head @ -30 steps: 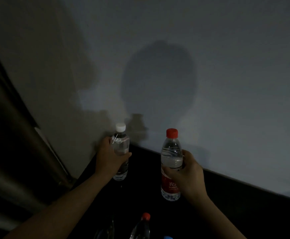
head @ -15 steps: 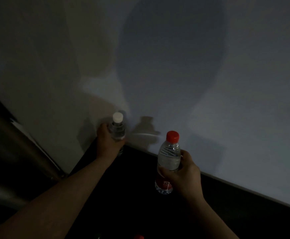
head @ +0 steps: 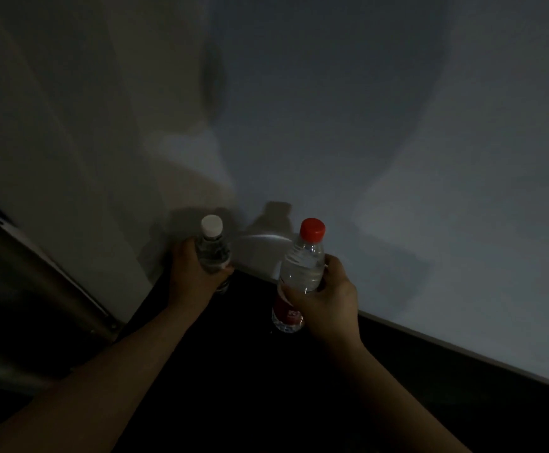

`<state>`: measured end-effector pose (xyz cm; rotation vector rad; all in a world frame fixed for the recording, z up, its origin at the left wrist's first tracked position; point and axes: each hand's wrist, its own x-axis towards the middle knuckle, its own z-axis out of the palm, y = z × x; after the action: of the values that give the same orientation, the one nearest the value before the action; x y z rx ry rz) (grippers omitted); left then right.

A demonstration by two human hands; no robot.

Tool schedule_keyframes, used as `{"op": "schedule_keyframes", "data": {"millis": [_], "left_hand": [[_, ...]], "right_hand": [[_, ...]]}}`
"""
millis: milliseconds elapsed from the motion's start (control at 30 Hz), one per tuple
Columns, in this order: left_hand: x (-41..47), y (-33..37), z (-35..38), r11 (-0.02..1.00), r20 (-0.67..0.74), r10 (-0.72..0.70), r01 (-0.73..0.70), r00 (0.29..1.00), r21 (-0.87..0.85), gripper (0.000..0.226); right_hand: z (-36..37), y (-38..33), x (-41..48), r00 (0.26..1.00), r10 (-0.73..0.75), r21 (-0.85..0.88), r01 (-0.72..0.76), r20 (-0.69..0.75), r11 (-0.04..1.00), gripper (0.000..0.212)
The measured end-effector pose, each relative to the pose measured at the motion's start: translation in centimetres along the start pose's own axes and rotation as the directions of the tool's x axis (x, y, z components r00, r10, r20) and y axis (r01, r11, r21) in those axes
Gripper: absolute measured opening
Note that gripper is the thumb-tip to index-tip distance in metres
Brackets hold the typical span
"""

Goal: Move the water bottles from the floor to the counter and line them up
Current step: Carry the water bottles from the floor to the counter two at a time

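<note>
The white-capped bottle (head: 213,253) sits inside the left hand (head: 198,273), whose fingers wrap its middle and lower body so that only the shoulder, neck and cap rise clear above the grip; its base is at the far left corner of the dark counter (head: 233,371), close against the pale wall (head: 364,142), though the dim light and the hand hide whether it actually touches the surface. Its long axis runs nearly upright, cap pointing up and slightly away toward the wall. The red-capped bottle (head: 300,273) is clamped by the right hand (head: 325,299) around its clear waist, the red label and base showing below the fingers and the ribbed shoulder and red cap above them. Its long axis tilts, cap leaning up and to the right, base nearer the counter's far edge; whether the base rests on the counter cannot be told. The two bottles stand near each other but apart, the white-capped one farther back and to the left. Compared with half a second ago, both hands keep the same closed hold, the red-capped bottle has drawn closer to the wall and to the other bottle, and the white-capped one has barely shifted in its corner. A metal upright (head: 37,289) slants along the counter's left side.
</note>
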<state>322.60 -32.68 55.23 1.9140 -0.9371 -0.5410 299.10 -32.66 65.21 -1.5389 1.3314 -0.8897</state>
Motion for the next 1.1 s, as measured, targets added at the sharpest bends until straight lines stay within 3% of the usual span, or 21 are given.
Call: {"op": "schedule_keyframes", "data": {"millis": [533,1100], "left_hand": [[-0.9,1.1,0.0,0.997,-0.076,0.07,-0.072,0.995,-0.024,0.068],[-1.1,1.3,0.0,0.995,-0.089,0.094,-0.096,0.992,-0.026,0.068]], "right_hand": [[5.9,1.0,4.1,0.997,-0.077,-0.002,0.077,-0.019,0.997,0.039],[8.5,3.5,2.9,0.993,-0.12,0.039,0.121,-0.017,0.992,0.046]]}}
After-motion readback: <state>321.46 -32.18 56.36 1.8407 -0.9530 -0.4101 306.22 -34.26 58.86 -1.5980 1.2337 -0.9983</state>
